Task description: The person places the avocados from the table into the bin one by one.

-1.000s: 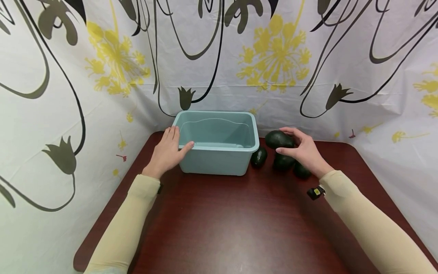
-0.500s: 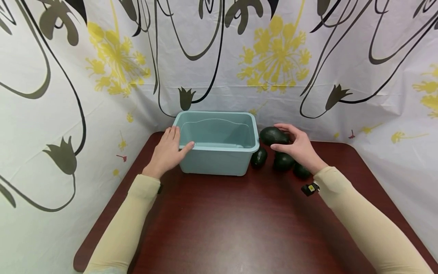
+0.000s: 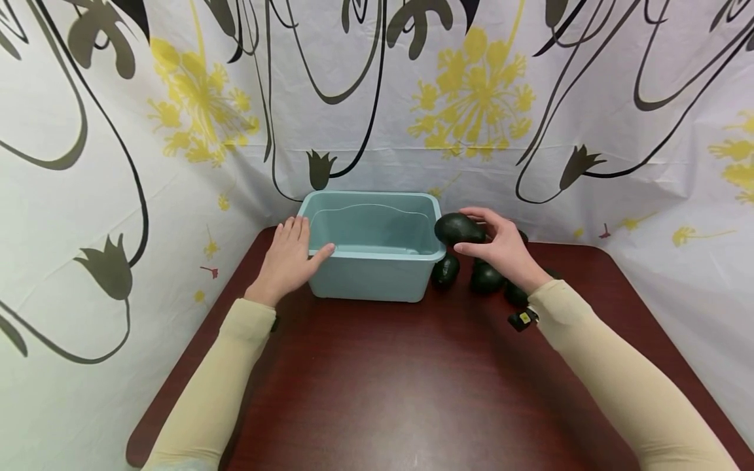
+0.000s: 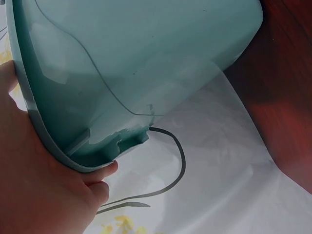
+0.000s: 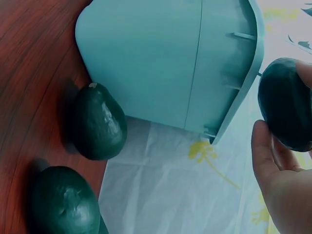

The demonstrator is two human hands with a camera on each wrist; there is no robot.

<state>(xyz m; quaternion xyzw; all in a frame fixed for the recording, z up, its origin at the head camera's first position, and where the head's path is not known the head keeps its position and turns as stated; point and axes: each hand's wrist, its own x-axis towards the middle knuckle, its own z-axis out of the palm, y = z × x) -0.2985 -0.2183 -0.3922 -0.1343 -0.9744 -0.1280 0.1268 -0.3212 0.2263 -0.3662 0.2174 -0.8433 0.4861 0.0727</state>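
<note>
My right hand (image 3: 497,245) holds a dark green avocado (image 3: 458,229) between thumb and fingers, raised at the right rim of a light blue plastic bin (image 3: 368,278). In the right wrist view, the held avocado (image 5: 285,105) appears just outside the bin's rim. My left hand (image 3: 287,261) rests on the bin's front left corner, fingers extended along the left rim and thumb spread over the front one. Close up in the left wrist view, that hand (image 4: 44,170) lies against the bin's rim, its fingertips at the outer side.
Beside the bin's right wall lies an avocado (image 3: 446,270). Several more, including another avocado (image 3: 485,278), are grouped under and behind my right hand. All rest on a dark red-brown table (image 3: 377,379). A patterned white cloth (image 3: 365,118) hangs behind and along both sides.
My right hand has carried its avocado leftward and slightly up, from above the other avocados to the bin's right rim. The left hand and the bin have stayed in place.
</note>
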